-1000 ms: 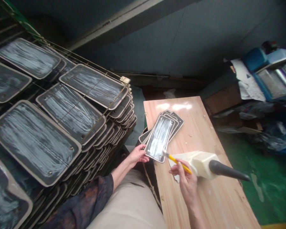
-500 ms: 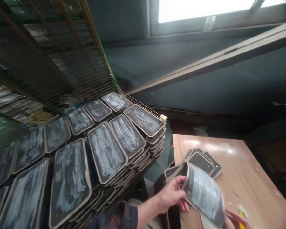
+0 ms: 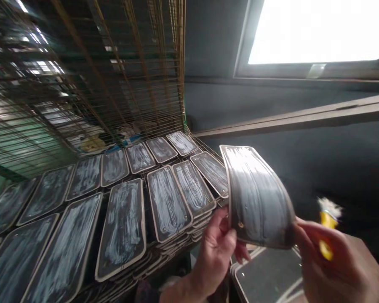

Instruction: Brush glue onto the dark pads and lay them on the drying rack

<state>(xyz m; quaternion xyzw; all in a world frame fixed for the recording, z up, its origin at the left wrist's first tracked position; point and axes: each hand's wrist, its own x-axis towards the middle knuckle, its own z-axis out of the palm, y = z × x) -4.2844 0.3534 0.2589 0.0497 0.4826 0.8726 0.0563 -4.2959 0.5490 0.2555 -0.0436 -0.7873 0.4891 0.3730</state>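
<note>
A flexible dark rectangular panel (image 3: 259,193) with a pale border and streaky white coating is held up, bent in a curve, between my two hands. My left hand (image 3: 214,248) pinches its lower left edge, close to a small hole in the corner. Gripping the right edge, my right hand (image 3: 337,256) also keeps a paintbrush (image 3: 329,219) with a yellow handle and pale bristles, pointing upward. Beneath the held panel lie more dark panels (image 3: 268,273), partly hidden by my hands.
To the left, stacks of white-streaked panels (image 3: 123,227) lie in rows with wire mesh between layers. Raised wire racks (image 3: 145,63) stand behind them. A bright window (image 3: 316,33) and a sloping beam (image 3: 290,115) are on the wall ahead.
Both hands have lifted the curved panel up and away from the wooden table towards the stacked rows. The view has turned left, and the brush in my right hand shows more plainly.
</note>
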